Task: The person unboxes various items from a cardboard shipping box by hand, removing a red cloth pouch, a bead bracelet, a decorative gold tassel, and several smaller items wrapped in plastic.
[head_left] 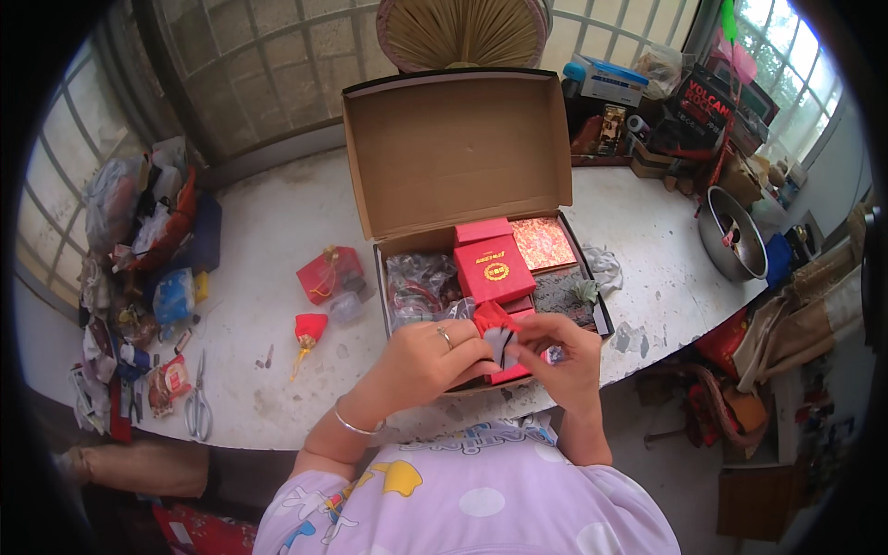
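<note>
Over the front of an open cardboard box (458,149), both my hands meet at a small red cloth pouch (491,317) with a pale piece and a dark cord or strip at it. My left hand (437,354), with a ring on a finger, pinches its left side. My right hand (563,357) has thumb and fingertips on its right side. Inside the box lie a red gift box (496,269) with gold print, clear plastic bags (420,284), an orange patterned box (543,243) and a grey patterned box (558,298).
Left on the worn white table lie a red box (322,277), a red drawstring pouch (309,329), a clear small container (347,308) and scissors (198,409). Clutter lines the far left. A metal bowl (732,232) stands right, near a crumpled white cloth (605,269).
</note>
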### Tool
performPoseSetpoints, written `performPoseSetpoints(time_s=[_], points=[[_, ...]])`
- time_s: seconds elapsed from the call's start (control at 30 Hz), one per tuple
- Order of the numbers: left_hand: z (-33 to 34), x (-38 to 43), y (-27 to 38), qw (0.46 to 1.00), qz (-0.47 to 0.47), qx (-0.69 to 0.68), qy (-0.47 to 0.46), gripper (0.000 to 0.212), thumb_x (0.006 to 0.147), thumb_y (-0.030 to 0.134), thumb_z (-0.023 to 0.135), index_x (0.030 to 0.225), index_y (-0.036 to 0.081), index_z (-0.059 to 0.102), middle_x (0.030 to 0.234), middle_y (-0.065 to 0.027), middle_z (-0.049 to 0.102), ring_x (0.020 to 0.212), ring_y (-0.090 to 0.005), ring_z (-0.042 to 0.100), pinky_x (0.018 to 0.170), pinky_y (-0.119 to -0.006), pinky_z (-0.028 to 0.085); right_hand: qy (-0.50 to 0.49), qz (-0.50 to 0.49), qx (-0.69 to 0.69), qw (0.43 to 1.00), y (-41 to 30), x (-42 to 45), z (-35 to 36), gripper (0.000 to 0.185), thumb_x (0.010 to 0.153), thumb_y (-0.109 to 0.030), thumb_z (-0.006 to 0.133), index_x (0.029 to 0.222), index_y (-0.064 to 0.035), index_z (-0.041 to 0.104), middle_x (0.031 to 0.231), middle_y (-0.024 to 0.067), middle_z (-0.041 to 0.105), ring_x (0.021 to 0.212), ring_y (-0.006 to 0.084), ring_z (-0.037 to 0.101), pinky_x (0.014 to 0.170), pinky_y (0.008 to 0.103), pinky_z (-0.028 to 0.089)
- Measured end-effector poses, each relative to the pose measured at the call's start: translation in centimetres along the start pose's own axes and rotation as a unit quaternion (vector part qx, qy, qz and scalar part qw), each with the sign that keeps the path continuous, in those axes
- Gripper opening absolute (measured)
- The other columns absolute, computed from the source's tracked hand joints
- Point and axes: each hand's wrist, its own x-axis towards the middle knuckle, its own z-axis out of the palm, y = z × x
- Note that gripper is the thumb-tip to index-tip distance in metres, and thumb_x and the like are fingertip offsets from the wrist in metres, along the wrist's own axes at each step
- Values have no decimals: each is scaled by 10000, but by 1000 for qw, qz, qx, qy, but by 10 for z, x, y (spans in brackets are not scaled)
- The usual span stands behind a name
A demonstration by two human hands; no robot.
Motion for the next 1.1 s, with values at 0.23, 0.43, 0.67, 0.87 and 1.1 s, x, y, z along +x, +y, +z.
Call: performPoseSetpoints(time_s=[0.23, 0.43, 0.67, 0.87, 1.1], points=[[3, -2, -4, 992, -36, -117, -23, 229, 832, 271, 708, 859, 79, 586, 772, -54, 569, 645, -259, 586, 563, -350, 468, -140, 68, 186, 970, 11, -3, -13, 333, 692, 79, 802, 974, 52, 627, 882, 97, 673, 771, 127, 675, 667, 229, 547], [8, -2, -12, 985, -63, -158, -33, 126, 861, 149, 666, 885, 58, 583, 774, -87, 587, 685, -296, 605, 582, -368, 475, -111, 47, 329, 937, 14, -6, -7, 293, 735, 80, 775, 977, 31, 619, 872, 76, 663, 753, 105, 659, 652, 226, 528], [29, -5, -1, 997, -6, -63, -39, 206, 777, 71, 676, 941, 48, 555, 762, -76, 540, 679, -257, 609, 570, -366, 492, 98, 2, 291, 952, 18, -7, 1, 309, 757, 70, 761, 1027, 28, 617, 883, 88, 674, 769, 96, 649, 650, 209, 525], [25, -4, 2, 994, -52, -21, -90, 224, 814, 102, 689, 1020, 43, 621, 858, -91, 641, 674, -274, 627, 571, -364, 487, 159, -32, 114, 980, 15, -6, -1, 309, 765, 89, 741, 1060, 30, 668, 839, 71, 678, 733, 94, 642, 616, 208, 515], [18, -2, 7, 998, -53, 14, -31, 176, 792, 143, 735, 926, 54, 663, 796, -65, 642, 620, -244, 616, 569, -334, 490, 93, -65, -52, 992, 10, 0, -4, 272, 740, 85, 743, 997, 8, 704, 810, 79, 679, 699, 108, 645, 586, 217, 506]])
